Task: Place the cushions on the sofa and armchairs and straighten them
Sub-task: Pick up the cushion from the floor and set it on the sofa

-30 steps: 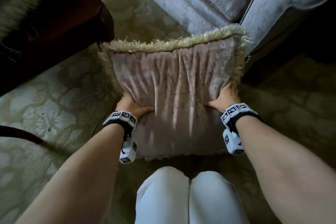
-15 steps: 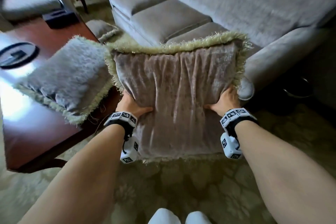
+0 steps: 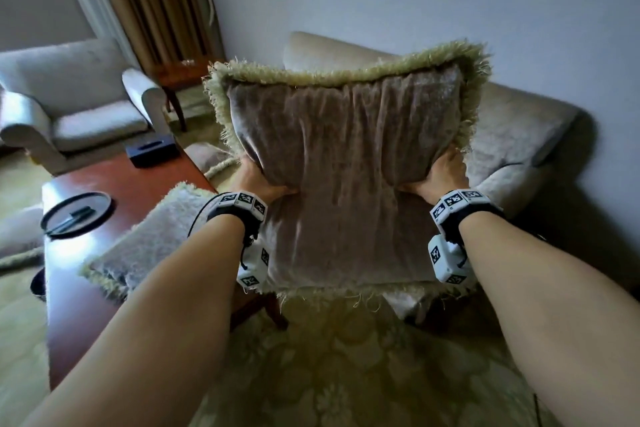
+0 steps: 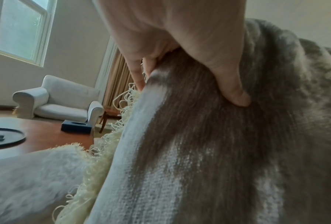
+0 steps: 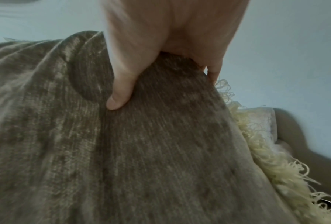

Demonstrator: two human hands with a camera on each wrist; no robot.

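I hold a taupe velvet cushion (image 3: 343, 163) with a cream fringe upright in front of me, in the air before the beige sofa (image 3: 512, 128). My left hand (image 3: 258, 180) grips its left edge, thumb on the front, fingers behind. My right hand (image 3: 438, 177) grips the right edge the same way. The left wrist view shows the thumb pressed into the cushion (image 4: 218, 151); the right wrist view shows the same on the cushion (image 5: 141, 151). A second fringed cushion (image 3: 156, 246) lies on the wooden coffee table (image 3: 114, 191). Another cushion (image 3: 207, 156) lies on the floor beyond the table.
A pale armchair (image 3: 76, 107) stands at the back left, with a small wooden side table (image 3: 176, 80) and curtains beside it. On the coffee table sit a dark box (image 3: 152, 151) and a round black tray (image 3: 76, 215). Patterned carpet (image 3: 346, 367) covers the floor below.
The cushion has come up from near the floor to chest height in both hands. My view has lifted from the carpet to the sofa back and wall.
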